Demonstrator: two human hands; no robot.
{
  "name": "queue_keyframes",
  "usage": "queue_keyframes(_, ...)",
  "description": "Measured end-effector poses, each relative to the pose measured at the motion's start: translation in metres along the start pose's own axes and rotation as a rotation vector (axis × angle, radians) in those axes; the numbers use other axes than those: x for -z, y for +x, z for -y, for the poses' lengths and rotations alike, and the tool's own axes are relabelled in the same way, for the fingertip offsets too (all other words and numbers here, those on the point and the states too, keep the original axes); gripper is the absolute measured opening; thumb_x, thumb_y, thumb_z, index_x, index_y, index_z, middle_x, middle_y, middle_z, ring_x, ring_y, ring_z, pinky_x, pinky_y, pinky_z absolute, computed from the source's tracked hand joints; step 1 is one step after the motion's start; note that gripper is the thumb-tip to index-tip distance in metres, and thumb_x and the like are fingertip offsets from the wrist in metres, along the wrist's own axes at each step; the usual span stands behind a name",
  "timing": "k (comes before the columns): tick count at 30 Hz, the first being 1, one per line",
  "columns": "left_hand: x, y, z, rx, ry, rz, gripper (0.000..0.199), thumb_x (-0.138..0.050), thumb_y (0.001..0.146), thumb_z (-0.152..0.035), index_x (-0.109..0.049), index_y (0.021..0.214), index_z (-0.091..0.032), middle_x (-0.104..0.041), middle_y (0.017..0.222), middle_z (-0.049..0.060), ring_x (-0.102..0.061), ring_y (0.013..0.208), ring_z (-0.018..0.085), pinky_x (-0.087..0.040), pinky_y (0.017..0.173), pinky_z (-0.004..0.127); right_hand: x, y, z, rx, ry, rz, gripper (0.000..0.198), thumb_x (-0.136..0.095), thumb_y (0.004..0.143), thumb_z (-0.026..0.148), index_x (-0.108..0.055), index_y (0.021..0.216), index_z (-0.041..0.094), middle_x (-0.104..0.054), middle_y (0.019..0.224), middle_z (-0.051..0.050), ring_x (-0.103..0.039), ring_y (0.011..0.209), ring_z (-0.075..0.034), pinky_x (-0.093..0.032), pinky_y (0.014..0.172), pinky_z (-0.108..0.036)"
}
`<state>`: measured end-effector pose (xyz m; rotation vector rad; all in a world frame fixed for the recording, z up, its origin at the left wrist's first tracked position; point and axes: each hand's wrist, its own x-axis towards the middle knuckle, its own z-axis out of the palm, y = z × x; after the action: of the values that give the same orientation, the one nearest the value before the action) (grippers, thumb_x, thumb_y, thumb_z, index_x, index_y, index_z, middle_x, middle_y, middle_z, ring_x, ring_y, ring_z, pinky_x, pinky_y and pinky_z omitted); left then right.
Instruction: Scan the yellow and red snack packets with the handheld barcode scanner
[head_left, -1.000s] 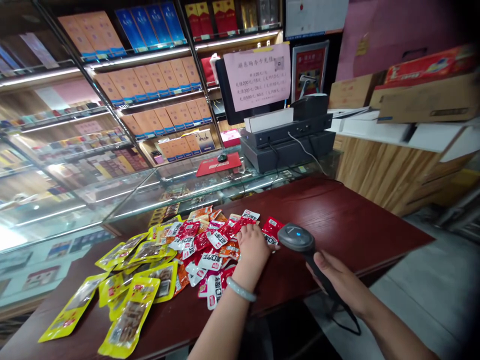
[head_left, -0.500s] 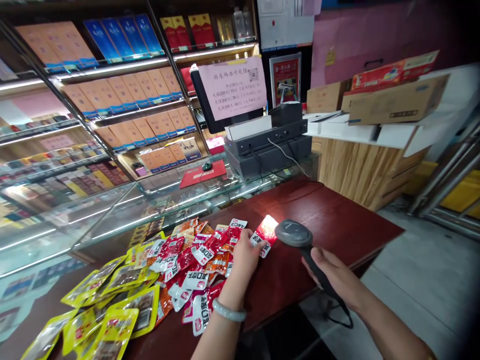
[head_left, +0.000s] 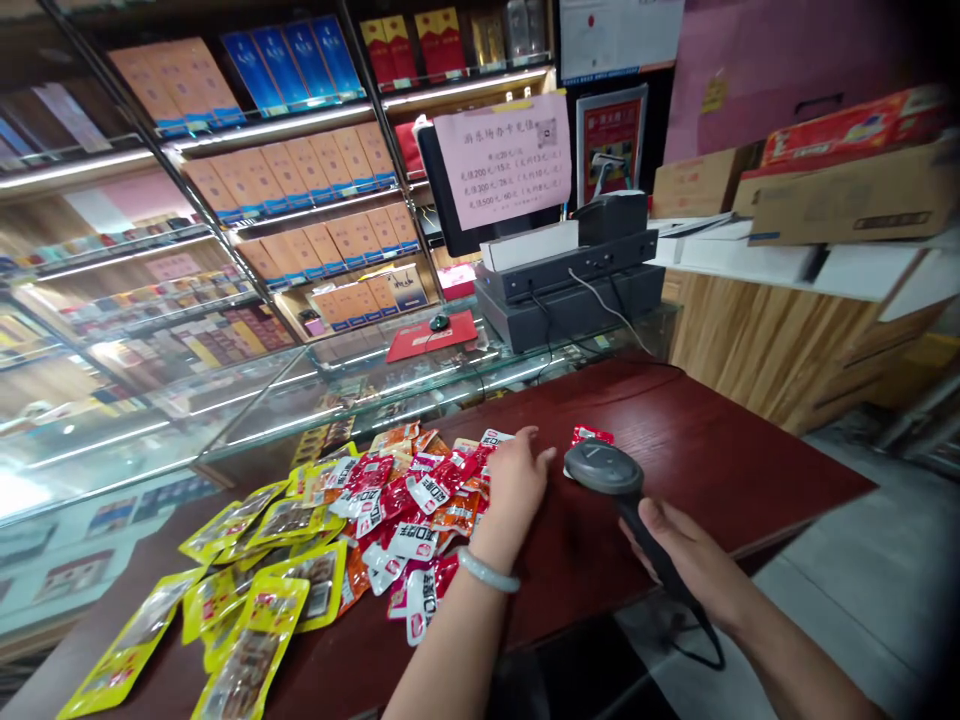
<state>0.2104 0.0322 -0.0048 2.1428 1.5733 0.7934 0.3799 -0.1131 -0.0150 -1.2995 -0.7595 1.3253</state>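
My right hand (head_left: pixel 679 545) is wrapped round the handle of a dark barcode scanner (head_left: pixel 604 468), its head above the table. Partly hidden behind that head, a red snack packet (head_left: pixel 591 435) lies on the dark red tabletop (head_left: pixel 675 430). My left hand (head_left: pixel 521 470), with a pale bangle (head_left: pixel 487 572) at the wrist, is over the right edge of the packet pile, fingers apart and nothing seen in them. Red and white snack packets (head_left: pixel 420 540) are heaped beside it. Yellow-edged clear pouches (head_left: pixel 262 615) of brown food lie to the left.
Behind the table is a glass display counter (head_left: pixel 360 385) with a mouse (head_left: pixel 439 322) on a red mat (head_left: pixel 420 340). A monitor (head_left: pixel 442 190) and dark cash drawer (head_left: pixel 517 315) stand beyond. Cardboard boxes (head_left: pixel 840 200) sit on the wooden counter at right.
My left hand has let go of the red packet and moved left toward the pile. The scanner's bright light on the packet is gone. The view has shifted somewhat left.
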Motion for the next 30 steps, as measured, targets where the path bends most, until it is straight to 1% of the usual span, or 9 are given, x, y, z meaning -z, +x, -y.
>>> queue_keyframes(2,0.023,-0.005,0.012,0.044,0.348,-0.083,0.037,-0.064,0.087,-0.040,-0.062,0.118,-0.019,-0.066,0.118,0.014,-0.055,0.118,0.032,-0.038,0.101,0.044,0.000,0.001,-0.001,-0.011,0.007,0.038,0.060,-0.066,0.074,0.075,-0.067,0.100,0.021,-0.059,0.068,0.001,-0.053,0.056,-0.015,-0.039,0.049,-0.023)
queue_keyframes(4,0.042,-0.008,0.027,0.126,0.570,-0.069,0.043,-0.062,0.086,-0.050,-0.065,0.112,-0.016,-0.064,0.118,0.018,-0.052,0.119,0.036,-0.038,0.098,0.047,0.000,0.001,-0.001,-0.025,0.010,0.081,0.057,-0.065,0.075,0.075,-0.068,0.096,0.022,-0.057,0.065,0.002,-0.051,0.055,-0.013,-0.040,0.051,-0.024)
queue_keyframes(7,0.054,-0.004,0.044,0.188,0.680,0.062,0.050,-0.060,0.084,-0.058,-0.067,0.106,-0.014,-0.063,0.118,0.019,-0.052,0.116,0.036,-0.040,0.095,0.045,-0.003,0.001,0.000,-0.029,-0.002,0.117,0.056,-0.064,0.076,0.075,-0.069,0.093,0.022,-0.054,0.062,0.003,-0.050,0.054,-0.014,-0.043,0.053,-0.025)
queue_keyframes(10,0.053,0.005,0.052,0.200,0.679,0.123,0.056,-0.066,0.078,-0.061,-0.064,0.109,-0.014,-0.061,0.122,0.019,-0.051,0.120,0.036,-0.039,0.096,0.043,-0.007,0.000,0.002,-0.025,-0.017,0.135,0.057,-0.064,0.075,0.075,-0.070,0.098,0.023,-0.054,0.060,0.004,-0.050,0.054,-0.014,-0.045,0.055,-0.025)
queue_keyframes(15,0.052,0.020,0.054,0.225,0.560,0.089,0.045,-0.064,0.083,-0.053,-0.061,0.110,-0.017,-0.070,0.109,0.015,-0.059,0.114,0.032,-0.041,0.091,0.039,-0.009,-0.003,0.000,-0.007,-0.020,0.105,0.060,-0.065,0.074,0.075,-0.071,0.104,0.023,-0.054,0.059,0.004,-0.049,0.052,-0.013,-0.048,0.057,-0.026)
queue_keyframes(18,0.054,0.024,0.057,0.292,0.367,0.005,0.036,-0.061,0.087,-0.044,-0.062,0.115,-0.022,-0.074,0.099,0.009,-0.067,0.097,0.026,-0.043,0.083,0.034,-0.008,-0.005,0.000,-0.005,-0.055,0.098,0.065,-0.064,0.073,0.077,-0.072,0.105,0.022,-0.057,0.061,0.002,-0.052,0.054,-0.015,-0.048,0.057,-0.027)
queue_keyframes(21,0.054,0.025,0.062,0.325,0.107,-0.060,0.029,-0.054,0.091,-0.043,-0.069,0.108,-0.025,-0.075,0.091,0.006,-0.068,0.087,0.023,-0.043,0.074,0.030,-0.008,-0.007,0.002,0.004,-0.086,0.125,0.064,-0.063,0.075,0.076,-0.072,0.106,0.022,-0.060,0.064,0.000,-0.054,0.057,-0.016,-0.049,0.058,-0.028)
queue_keyframes(26,0.048,0.022,0.068,0.299,-0.156,-0.165,0.032,-0.047,0.092,-0.043,-0.071,0.092,-0.021,-0.074,0.082,0.005,-0.066,0.078,0.021,-0.043,0.070,0.029,-0.009,-0.009,0.004,0.037,-0.115,0.156,0.061,-0.062,0.078,0.074,-0.072,0.109,0.022,-0.062,0.067,-0.001,-0.057,0.060,-0.018,-0.050,0.059,-0.029)
queue_keyframes(30,0.036,0.018,0.059,0.264,-0.280,-0.261,0.036,-0.044,0.093,-0.046,-0.067,0.088,-0.019,-0.071,0.080,0.005,-0.063,0.076,0.019,-0.045,0.070,0.027,-0.012,-0.008,0.004,0.076,-0.112,0.185,0.061,-0.062,0.079,0.073,-0.072,0.112,0.022,-0.063,0.067,-0.001,-0.059,0.064,-0.020,-0.051,0.062,-0.031)
